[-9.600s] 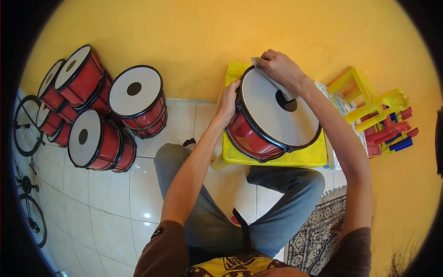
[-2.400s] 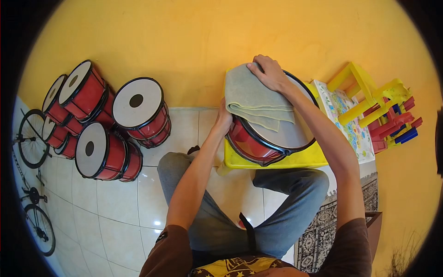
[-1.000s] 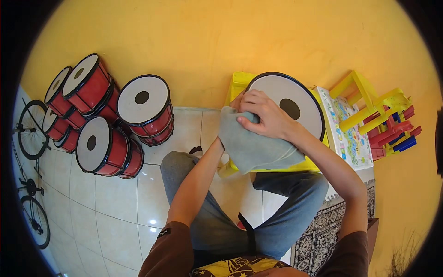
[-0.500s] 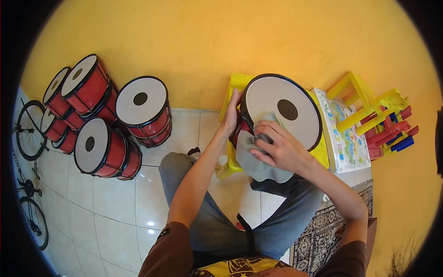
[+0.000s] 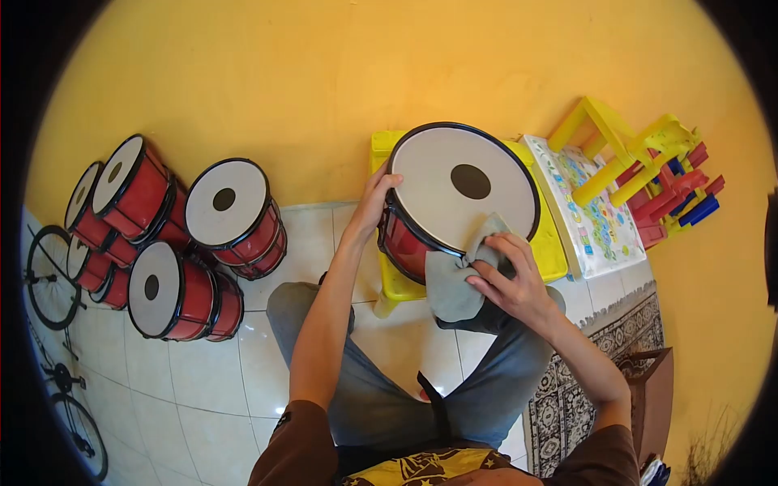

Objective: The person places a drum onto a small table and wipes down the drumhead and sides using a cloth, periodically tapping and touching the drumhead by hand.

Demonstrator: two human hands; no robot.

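1. Centrally, a red drum (image 5: pixel 405 243) is supported on a yellow plastic table (image 5: pixel 553 255); its pale head (image 5: pixel 429 166) is turned toward the viewer, is marked with a dark disc (image 5: pixel 470 181), and is bordered by a black rim (image 5: pixel 391 164).

2. The rim is grasped at its left side by the left hand (image 5: pixel 375 196); the thumb is laid over the edge, while the other fingers are partly hidden against the drum's side, so that their spacing cannot be told.

3. A grey-green cloth (image 5: pixel 454 293) is held by the right hand (image 5: pixel 515 283) at the near edge of the rim; its fingers are bent and slightly parted, with folds gathered between them and the thumb; the lower part is draped beside the red shell.

4. At left, other red drums (image 5: pixel 194 292) are grouped on the tiled floor (image 5: pixel 203 381), near a bicycle (image 5: pixel 55 279).

5. At right, a patterned white board (image 5: pixel 590 212) is seen beside the table; yellow plastic furniture (image 5: pixel 601 121) is placed on it.
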